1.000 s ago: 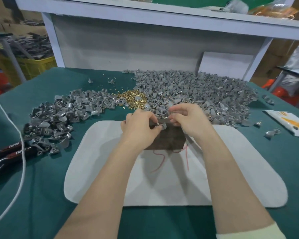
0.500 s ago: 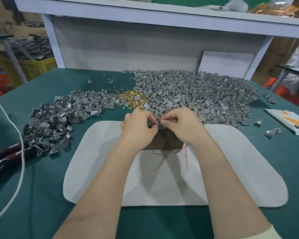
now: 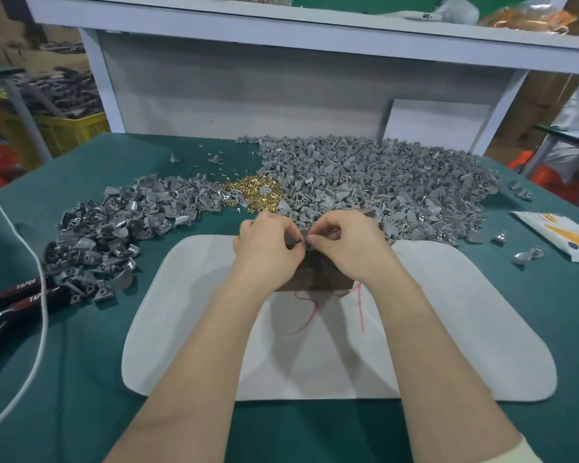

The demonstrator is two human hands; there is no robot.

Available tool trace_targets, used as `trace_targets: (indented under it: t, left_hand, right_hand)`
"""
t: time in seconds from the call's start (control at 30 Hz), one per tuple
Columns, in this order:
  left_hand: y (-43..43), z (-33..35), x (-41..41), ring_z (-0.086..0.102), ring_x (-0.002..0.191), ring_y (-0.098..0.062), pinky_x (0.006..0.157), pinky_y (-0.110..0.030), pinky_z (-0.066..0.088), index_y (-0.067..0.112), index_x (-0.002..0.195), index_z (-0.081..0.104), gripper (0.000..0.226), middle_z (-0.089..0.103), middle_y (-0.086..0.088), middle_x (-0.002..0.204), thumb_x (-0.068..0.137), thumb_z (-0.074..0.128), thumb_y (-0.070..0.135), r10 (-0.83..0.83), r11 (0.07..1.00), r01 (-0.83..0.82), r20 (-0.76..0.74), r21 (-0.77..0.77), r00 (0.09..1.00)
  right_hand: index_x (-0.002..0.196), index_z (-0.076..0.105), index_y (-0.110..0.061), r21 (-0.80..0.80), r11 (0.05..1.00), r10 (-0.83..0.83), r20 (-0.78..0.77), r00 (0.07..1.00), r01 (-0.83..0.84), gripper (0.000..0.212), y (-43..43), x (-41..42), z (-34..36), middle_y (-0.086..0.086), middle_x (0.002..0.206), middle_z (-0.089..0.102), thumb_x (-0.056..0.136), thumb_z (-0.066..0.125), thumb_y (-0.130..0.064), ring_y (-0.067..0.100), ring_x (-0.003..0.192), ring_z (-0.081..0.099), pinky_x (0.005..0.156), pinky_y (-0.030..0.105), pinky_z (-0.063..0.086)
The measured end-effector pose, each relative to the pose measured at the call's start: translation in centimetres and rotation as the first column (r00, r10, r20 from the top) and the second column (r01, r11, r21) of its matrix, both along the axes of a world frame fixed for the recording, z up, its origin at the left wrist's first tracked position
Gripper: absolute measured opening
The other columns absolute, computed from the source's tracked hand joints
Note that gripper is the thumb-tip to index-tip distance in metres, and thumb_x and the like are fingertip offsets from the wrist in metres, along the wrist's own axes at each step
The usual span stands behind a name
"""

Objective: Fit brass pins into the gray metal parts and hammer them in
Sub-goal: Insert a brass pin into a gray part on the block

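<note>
Left hand [image 3: 268,245]: fingers [image 3: 291,232] curled tight, a small gray part [image 3: 303,236] pinched at the tips.
Right hand [image 3: 348,245]: thumb and forefinger closed on the same gray part, tips touching those of the left; whether a pin is also held cannot be told.
Gray part: held just above the far edge of a dark brown block [image 3: 315,274].
Brown block: laid on a white mat [image 3: 448,329], partly covered by both hands.
Brass pins [image 3: 254,193]: heaped just beyond the hands, between two piles.
Right pile [image 3: 398,185]: light gray parts, spread widely.
Left pile [image 3: 114,235]: darker gray parts.
Tabletop [image 3: 81,379]: covered in green cloth.
Left edge: red-and-black handled tool [image 3: 10,295], crossed by a white cord [image 3: 42,295].
</note>
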State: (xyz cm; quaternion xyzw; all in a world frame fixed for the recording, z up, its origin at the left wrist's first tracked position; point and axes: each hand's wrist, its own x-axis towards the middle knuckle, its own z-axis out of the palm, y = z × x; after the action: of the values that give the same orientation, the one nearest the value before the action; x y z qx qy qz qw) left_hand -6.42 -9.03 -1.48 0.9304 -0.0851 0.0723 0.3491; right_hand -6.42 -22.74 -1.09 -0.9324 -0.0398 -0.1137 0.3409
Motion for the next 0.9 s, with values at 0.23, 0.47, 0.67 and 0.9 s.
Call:
trace_targets:
  t: [0.23,0.47,0.67,0.9]
  left_hand:
    - [-0.12,-0.08,0.11,0.042,0.115,-0.028,0.093,-0.033,0.033,0.031,0.078,0.056,0.011,0.053,0.000,0.117,0.086,0.062,0.028,0.009,1.000,-0.009,0.017,0.006,1.000]
    - [-0.13,-0.11,0.04,0.040,0.115,-0.027,0.090,-0.033,0.033,0.031,0.079,0.055,0.011,0.053,0.002,0.118,0.087,0.063,0.028,0.020,1.000,-0.020,0.028,0.012,0.999]
    - [-0.16,-0.11,0.03,0.040,0.113,-0.027,0.084,-0.031,0.029,0.033,0.075,0.053,0.016,0.053,0.002,0.117,0.087,0.063,0.028,0.022,1.000,-0.023,0.040,0.012,0.999]
    - [-0.14,-0.13,0.05,0.042,0.111,-0.028,0.085,-0.032,0.031,0.031,0.076,0.055,0.014,0.053,0.001,0.114,0.087,0.063,0.029,0.018,0.999,-0.020,0.049,0.032,0.999]
  right_hand:
    - [0.070,0.064,-0.029,0.001,0.999,-0.044,0.016,0.999,0.044,0.014,0.35,-0.20,0.10,-0.013,0.069,0.061,0.082,0.069,-0.026,0.008,0.072,0.056,0.062,0.022,0.038]
    - [0.069,0.062,-0.031,0.015,0.998,-0.067,-0.006,0.998,0.067,0.016,0.25,-0.21,0.09,-0.012,0.071,0.063,0.082,0.069,-0.025,0.009,0.072,0.059,0.066,0.022,0.043]
    - [0.074,0.065,-0.028,0.008,1.000,-0.026,-0.034,0.999,0.027,0.014,0.03,-0.27,0.49,-0.002,0.084,0.070,0.085,0.066,-0.018,0.013,0.082,0.063,0.076,0.024,0.048]
    - [0.083,0.068,-0.022,-0.006,1.000,-0.023,-0.024,0.999,0.023,0.007,0.03,-0.37,0.55,-0.002,0.086,0.070,0.087,0.064,-0.018,0.014,0.085,0.062,0.077,0.021,0.045]
